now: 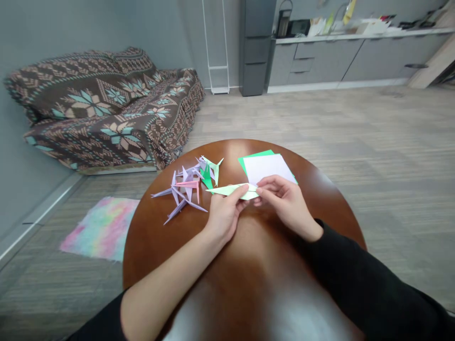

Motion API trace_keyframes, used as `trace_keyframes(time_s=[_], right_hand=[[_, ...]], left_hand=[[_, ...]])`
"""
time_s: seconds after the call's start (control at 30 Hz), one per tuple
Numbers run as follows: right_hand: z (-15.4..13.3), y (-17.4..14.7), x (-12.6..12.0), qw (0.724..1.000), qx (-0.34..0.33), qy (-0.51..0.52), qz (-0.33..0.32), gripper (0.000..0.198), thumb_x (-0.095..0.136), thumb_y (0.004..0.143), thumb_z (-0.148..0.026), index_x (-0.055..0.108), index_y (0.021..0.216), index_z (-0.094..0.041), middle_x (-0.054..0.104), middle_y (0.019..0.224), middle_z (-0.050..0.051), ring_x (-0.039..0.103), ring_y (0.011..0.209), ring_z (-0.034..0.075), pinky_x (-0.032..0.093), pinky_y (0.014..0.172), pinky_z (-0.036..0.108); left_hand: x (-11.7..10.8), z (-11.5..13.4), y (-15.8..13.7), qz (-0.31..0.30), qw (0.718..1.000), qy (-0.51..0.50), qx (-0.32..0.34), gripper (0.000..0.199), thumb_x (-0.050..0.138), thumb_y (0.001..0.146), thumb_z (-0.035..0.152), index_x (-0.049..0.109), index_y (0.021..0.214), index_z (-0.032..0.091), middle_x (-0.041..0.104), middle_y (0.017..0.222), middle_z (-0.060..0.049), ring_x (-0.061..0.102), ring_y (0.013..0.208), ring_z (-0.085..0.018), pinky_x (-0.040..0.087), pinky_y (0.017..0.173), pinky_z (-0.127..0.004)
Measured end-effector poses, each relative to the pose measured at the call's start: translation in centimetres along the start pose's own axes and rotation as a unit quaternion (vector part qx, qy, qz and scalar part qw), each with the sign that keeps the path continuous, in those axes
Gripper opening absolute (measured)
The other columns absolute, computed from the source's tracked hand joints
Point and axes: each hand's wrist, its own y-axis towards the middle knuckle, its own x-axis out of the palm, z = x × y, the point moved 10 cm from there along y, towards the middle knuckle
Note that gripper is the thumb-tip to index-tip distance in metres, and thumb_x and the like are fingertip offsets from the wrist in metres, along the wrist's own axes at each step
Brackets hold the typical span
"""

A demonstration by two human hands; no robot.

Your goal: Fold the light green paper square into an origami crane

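A pale green folded piece of paper (227, 190), long and pointed at its left end, is held up over the round table between both hands. My left hand (225, 210) pinches it from below near the middle, thumb on top. My right hand (282, 196) grips its right end between thumb and fingers. To the left lies a cluster of folded paper figures: several lilac ones (177, 204), a pink one (190, 183), a green one (206, 176) and a pale green one (215, 168). Behind my right hand rests a stack of white (266, 166) and green paper sheets (265, 153).
The brown round table (249, 265) stands before me on a grey floor. A sofa (117, 104) under a patterned cover is at the back left, with a pastel fluffy rug (101, 229) nearer. A grey fridge (256, 47) and kitchen counter (355, 59) line the far wall.
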Motion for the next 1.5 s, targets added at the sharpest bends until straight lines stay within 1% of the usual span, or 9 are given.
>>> trace_keyframes(time_s=[0.27,0.47,0.63,0.77,0.83,0.93,1.13,1.23,1.5], right_hand=[[-0.3,0.0,-0.3,0.998,-0.03,-0.056,0.0,0.017,0.076,0.084,-0.033,0.069,0.084,-0.018,0.071,0.072,0.001,0.069,0.063,0.015,0.057,0.067,0.03],[-0.6,0.3,-3.1,0.993,-0.033,-0.01,0.11,0.022,0.082,0.074,-0.035,0.069,0.083,-0.019,0.071,0.077,0.001,0.066,0.065,0.015,0.056,0.063,0.029],[-0.4,0.6,-5.2,0.983,-0.044,0.041,0.175,0.027,0.083,0.071,-0.034,0.065,0.087,-0.022,0.07,0.077,0.0,0.065,0.069,0.016,0.054,0.064,0.029],[-0.9,0.7,-4.9,0.984,-0.07,-0.052,0.154,0.023,0.08,0.074,-0.034,0.065,0.084,-0.02,0.068,0.076,0.001,0.062,0.066,0.016,0.051,0.061,0.029],[-1.2,0.7,-4.3,0.981,-0.083,-0.12,0.129,0.018,0.078,0.078,-0.032,0.065,0.083,-0.02,0.067,0.077,0.002,0.061,0.067,0.016,0.049,0.062,0.03],[-1.5,0.5,-3.6,0.977,-0.093,-0.151,0.115,0.016,0.076,0.08,-0.03,0.066,0.085,-0.02,0.068,0.081,0.002,0.062,0.071,0.016,0.048,0.067,0.03],[0.9,0.7,-1.9,0.998,0.02,0.029,0.056,0.028,0.086,0.068,-0.031,0.066,0.085,-0.02,0.07,0.079,0.0,0.064,0.071,0.015,0.051,0.069,0.029],[1.8,0.8,-1.0,0.998,0.044,0.027,0.024,0.024,0.082,0.073,-0.035,0.065,0.073,-0.018,0.067,0.074,0.0,0.059,0.064,0.013,0.049,0.063,0.026],[3.2,1.5,-0.9,0.998,0.052,0.017,0.04,0.029,0.077,0.076,-0.038,0.061,0.062,-0.019,0.061,0.062,-0.002,0.052,0.053,0.011,0.043,0.05,0.024]], left_hand=[[-0.1,0.2,0.2,0.0,1.0,0.004,-0.027,0.021,0.083,0.072,0.031,0.073,0.076,0.014,0.073,0.079,-0.003,0.066,0.074,-0.014,0.054,0.066,-0.024],[0.6,-0.3,-0.2,-0.058,0.994,0.075,-0.063,0.023,0.082,0.072,0.032,0.078,0.087,0.015,0.076,0.096,-0.009,0.068,0.091,-0.02,0.054,0.083,-0.031],[1.1,-0.5,-0.3,-0.083,0.991,0.039,-0.095,0.03,0.078,0.077,0.042,0.078,0.096,0.018,0.075,0.115,-0.012,0.068,0.106,-0.027,0.054,0.091,-0.039],[0.4,2.3,0.8,-0.053,0.986,0.157,0.028,0.032,0.076,0.079,0.045,0.078,0.094,0.018,0.076,0.109,-0.012,0.068,0.106,-0.027,0.054,0.087,-0.034],[1.2,3.3,0.8,-0.084,0.954,0.269,0.103,0.027,0.081,0.075,0.036,0.078,0.094,0.017,0.078,0.098,-0.011,0.071,0.097,-0.025,0.052,0.089,-0.033],[2.2,2.3,0.6,-0.139,0.924,0.338,0.115,0.02,0.079,0.076,0.028,0.076,0.093,0.018,0.078,0.086,-0.008,0.072,0.082,-0.022,0.053,0.08,-0.031],[1.7,2.8,0.2,-0.094,0.943,0.284,0.146,0.016,0.078,0.075,0.025,0.068,0.085,0.018,0.074,0.078,-0.004,0.07,0.074,-0.018,0.052,0.072,-0.026],[1.6,3.2,0.1,-0.086,0.945,0.276,0.152,0.013,0.078,0.075,0.024,0.069,0.082,0.017,0.074,0.079,-0.004,0.07,0.076,-0.018,0.053,0.074,-0.026],[0.3,2.6,0.9,-0.057,0.96,0.238,0.135,0.009,0.08,0.07,0.021,0.078,0.078,0.018,0.078,0.079,-0.006,0.071,0.075,-0.02,0.054,0.077,-0.031]])
